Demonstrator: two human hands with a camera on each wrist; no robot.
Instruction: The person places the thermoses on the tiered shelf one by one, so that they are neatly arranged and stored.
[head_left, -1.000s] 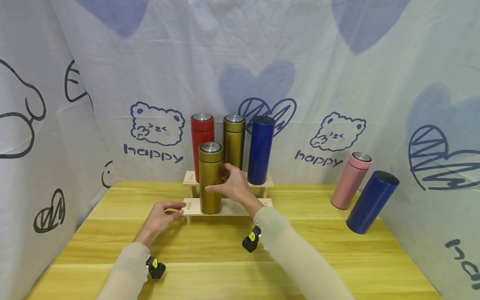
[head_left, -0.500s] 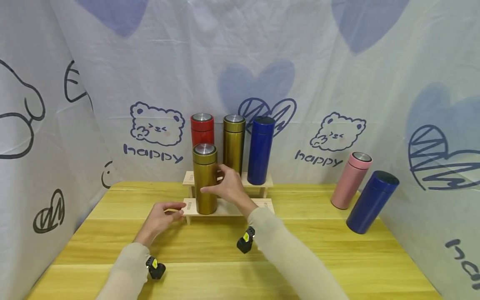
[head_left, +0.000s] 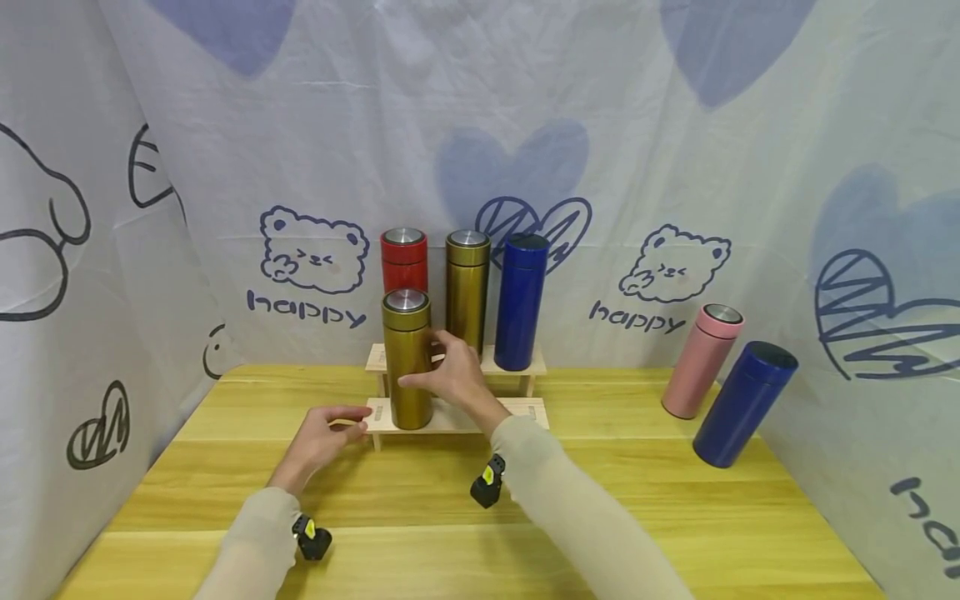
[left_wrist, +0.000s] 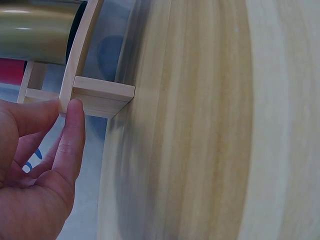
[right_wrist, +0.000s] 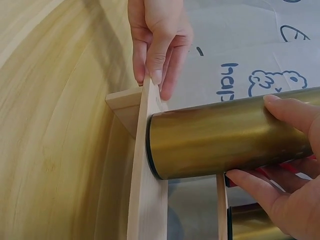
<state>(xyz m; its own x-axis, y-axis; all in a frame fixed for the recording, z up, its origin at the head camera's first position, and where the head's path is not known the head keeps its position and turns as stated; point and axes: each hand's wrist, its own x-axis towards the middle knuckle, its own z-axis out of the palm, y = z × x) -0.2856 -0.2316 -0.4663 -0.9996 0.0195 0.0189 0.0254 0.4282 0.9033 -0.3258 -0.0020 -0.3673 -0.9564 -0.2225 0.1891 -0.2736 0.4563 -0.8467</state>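
Note:
A gold thermos (head_left: pixel 407 367) stands upright toward the left end of the lower shelf of a small two-step wooden rack (head_left: pixel 472 419). My right hand (head_left: pixel 454 375) grips it from the right, thumb in front and fingers behind, as the right wrist view also shows. The left hand (head_left: pixel 322 437) pinches the left end of that lower shelf (left_wrist: pixel 75 60) between thumb and fingers. On the upper shelf behind stand a red thermos (head_left: pixel 405 258), partly hidden, a second gold thermos (head_left: pixel 467 292) and a blue thermos (head_left: pixel 521 300).
At the right of the wooden table (head_left: pixel 600 517) stand a pink thermos (head_left: pixel 701 362) and another blue thermos (head_left: pixel 744 406), close together. A printed white cloth (head_left: pixel 637 167) hangs behind the table and along both sides.
My right hand has slid the front gold thermos a little to the left along the lower shelf, so it covers more of the red one. The left hand has stayed in place.

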